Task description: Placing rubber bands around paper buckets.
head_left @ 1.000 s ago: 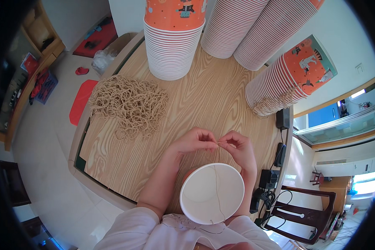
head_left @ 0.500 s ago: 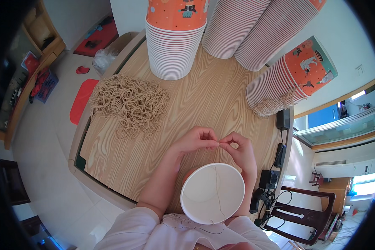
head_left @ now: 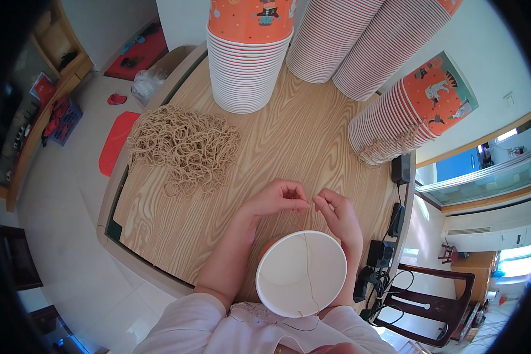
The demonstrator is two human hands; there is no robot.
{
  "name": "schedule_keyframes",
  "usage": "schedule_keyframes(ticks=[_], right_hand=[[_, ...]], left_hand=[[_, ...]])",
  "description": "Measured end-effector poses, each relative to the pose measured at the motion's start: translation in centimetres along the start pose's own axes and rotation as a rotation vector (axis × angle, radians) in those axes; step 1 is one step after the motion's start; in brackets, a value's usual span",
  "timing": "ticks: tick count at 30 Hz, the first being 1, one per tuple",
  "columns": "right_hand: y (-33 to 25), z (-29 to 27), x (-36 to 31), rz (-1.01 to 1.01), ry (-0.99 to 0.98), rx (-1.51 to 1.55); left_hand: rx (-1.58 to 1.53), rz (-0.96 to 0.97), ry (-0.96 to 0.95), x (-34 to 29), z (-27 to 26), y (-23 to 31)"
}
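Here's the white-lined paper tub (head_left: 277,277) at the lower centre of the frame, mouth facing the camera, sitting between the two forearms, with a thin strand of string (head_left: 308,268) running down across its opening. Just above it, the left hand (head_left: 277,197) has thumb and fingertips drawn together, and the right hand (head_left: 340,215) matches it, a narrow gap between the two; whether either pinches string, I can't tell. Over to the left of centre, a tangled heap of tan twine (head_left: 186,147) spreads over the wood-grain table (head_left: 171,236). Top centre, a tall stack of orange tubs (head_left: 242,74); upper right, a tilted stack (head_left: 389,112) with twine loops (head_left: 389,146) against its side. Lower right, black adapters (head_left: 381,253) line the table edge.
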State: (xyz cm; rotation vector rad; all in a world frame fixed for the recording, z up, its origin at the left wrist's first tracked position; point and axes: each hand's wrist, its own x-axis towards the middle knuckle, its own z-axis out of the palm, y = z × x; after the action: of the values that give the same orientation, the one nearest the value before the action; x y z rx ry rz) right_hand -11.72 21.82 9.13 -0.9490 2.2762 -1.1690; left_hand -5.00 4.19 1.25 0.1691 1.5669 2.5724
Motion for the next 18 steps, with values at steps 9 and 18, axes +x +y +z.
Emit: schedule_keyframes(ticks=[9, 18], right_hand=[[0.5, -0.1, -0.2, -0.063, -0.031, 0.107], [-0.1, -0.3, -0.3, -0.061, -0.043, 0.109]], left_hand=[[0.001, 0.01, -0.007, 0.0, 0.0, 0.1], [0.425, 0.164, 0.276, -2.6, 2.2, 6.6]])
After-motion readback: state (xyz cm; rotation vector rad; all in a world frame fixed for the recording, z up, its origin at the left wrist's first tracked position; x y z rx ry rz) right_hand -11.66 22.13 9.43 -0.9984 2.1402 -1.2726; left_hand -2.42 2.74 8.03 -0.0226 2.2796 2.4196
